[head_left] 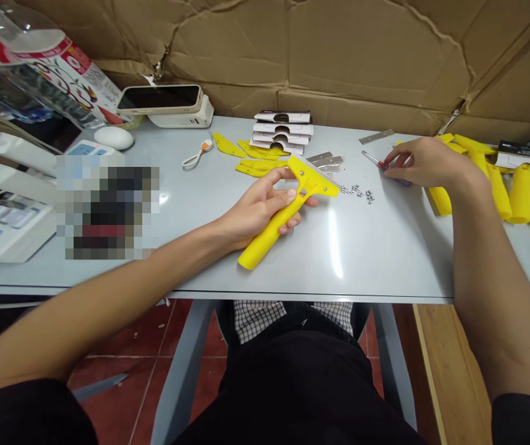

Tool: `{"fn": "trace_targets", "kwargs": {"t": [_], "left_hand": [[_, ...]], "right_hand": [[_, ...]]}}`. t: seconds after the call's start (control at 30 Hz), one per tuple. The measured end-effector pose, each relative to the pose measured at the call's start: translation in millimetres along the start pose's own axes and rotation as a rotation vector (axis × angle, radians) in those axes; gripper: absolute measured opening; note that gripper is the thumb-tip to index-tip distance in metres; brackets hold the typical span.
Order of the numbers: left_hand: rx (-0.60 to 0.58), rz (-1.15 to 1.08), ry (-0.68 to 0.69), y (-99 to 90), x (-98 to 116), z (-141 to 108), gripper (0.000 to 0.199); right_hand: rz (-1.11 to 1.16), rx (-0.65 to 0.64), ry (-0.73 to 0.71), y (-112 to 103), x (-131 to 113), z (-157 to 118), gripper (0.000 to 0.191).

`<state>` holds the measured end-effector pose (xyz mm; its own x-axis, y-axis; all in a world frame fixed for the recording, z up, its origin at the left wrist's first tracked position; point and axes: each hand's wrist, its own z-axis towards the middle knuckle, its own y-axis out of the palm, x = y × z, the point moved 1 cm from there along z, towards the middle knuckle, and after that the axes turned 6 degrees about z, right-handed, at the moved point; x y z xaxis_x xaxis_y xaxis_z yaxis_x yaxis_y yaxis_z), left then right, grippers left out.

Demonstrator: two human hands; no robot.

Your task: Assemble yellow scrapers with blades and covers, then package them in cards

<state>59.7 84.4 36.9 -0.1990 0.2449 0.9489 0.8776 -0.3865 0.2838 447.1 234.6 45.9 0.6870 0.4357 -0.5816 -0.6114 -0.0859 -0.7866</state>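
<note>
My left hand is closed around a yellow scraper, held at a slant with its wide blade head toward the back right. Two screws show in the head. At the right, my right hand has its fingers on the handle of a small screwdriver, whose shaft points back and left. The palm side of that grip is hidden. Several loose screws lie between the two hands. Behind the scraper are flat yellow plastic pieces and thin metal blades.
Small white boxes are stacked at the back. More yellow scrapers lie at the right. Along the left are a phone on a white block, a short cable, a white mouse and bottles. Cardboard lines the back.
</note>
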Motion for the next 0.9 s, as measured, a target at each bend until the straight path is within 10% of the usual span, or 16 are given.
{"fn": "trace_targets", "kwargs": {"t": [0.33,0.57,0.9], "left_hand": [[-0.017,0.015,0.0,0.4,-2.0,-0.1,0.039],[-0.021,0.027,-0.002,0.8,-2.2,-0.2,0.037],[0.082,0.029,-0.025,5.7,-0.8,-1.4,0.028]], "right_hand": [[-0.191,-0.115,0.302,1.7,-44.0,2.7,0.019],[-0.178,-0.031,0.074,3.4,-50.3,-2.3,0.012],[0.021,-0.086,-0.215,24.9,-128.5,-20.9,0.018]]}}
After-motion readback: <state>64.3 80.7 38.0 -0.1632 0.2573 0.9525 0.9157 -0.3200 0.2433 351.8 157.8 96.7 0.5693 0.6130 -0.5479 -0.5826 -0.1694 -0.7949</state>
